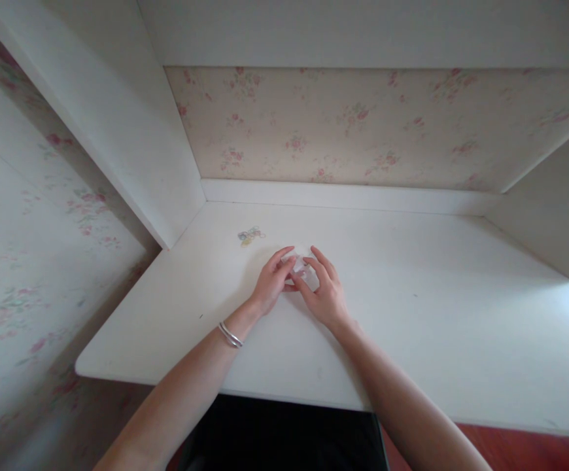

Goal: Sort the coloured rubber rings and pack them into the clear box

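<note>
Above the white desk (412,314), a small see-through plastic piece (310,278), perhaps a bag or a little box, sits between both hands. My left hand (271,281) has its fingers curled round the left side of it, with the thumb against it. On the right side my right hand (327,293) grips it with bent fingers and thumb. A pinkish patch shows in the middle of the plastic, too small to name. Beyond my left hand lies a little heap of thin coloured loops (250,235), which look like rubber bands.
A white side panel (118,124) rises at the left, and a low white ledge (353,196) runs along the flowered back wall (314,124). An overhead panel (363,33) spans the top. A small dark sliver (201,316) lies left on the desk. A black seat (294,435) is below the front edge.
</note>
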`<action>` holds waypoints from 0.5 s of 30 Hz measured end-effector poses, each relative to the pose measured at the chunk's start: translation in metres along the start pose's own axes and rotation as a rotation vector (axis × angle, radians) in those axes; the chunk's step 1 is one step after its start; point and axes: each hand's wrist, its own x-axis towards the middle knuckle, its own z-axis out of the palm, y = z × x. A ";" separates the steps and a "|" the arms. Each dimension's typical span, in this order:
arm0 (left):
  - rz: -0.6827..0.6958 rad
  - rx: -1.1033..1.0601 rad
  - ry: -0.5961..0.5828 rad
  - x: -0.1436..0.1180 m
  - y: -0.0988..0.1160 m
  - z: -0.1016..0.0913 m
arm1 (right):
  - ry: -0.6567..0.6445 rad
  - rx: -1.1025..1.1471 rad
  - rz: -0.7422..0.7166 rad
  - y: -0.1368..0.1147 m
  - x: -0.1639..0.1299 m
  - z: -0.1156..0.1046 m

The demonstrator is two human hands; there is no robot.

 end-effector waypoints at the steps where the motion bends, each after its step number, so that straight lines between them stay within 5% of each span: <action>1: 0.002 0.007 0.005 0.000 0.000 0.000 | -0.001 0.004 0.005 0.000 0.000 0.000; 9: 0.023 0.021 -0.001 0.002 0.000 -0.003 | -0.024 0.112 0.114 -0.002 0.001 -0.001; 15: -0.032 0.068 -0.085 0.001 0.004 -0.005 | 0.039 0.453 0.522 0.008 0.009 -0.001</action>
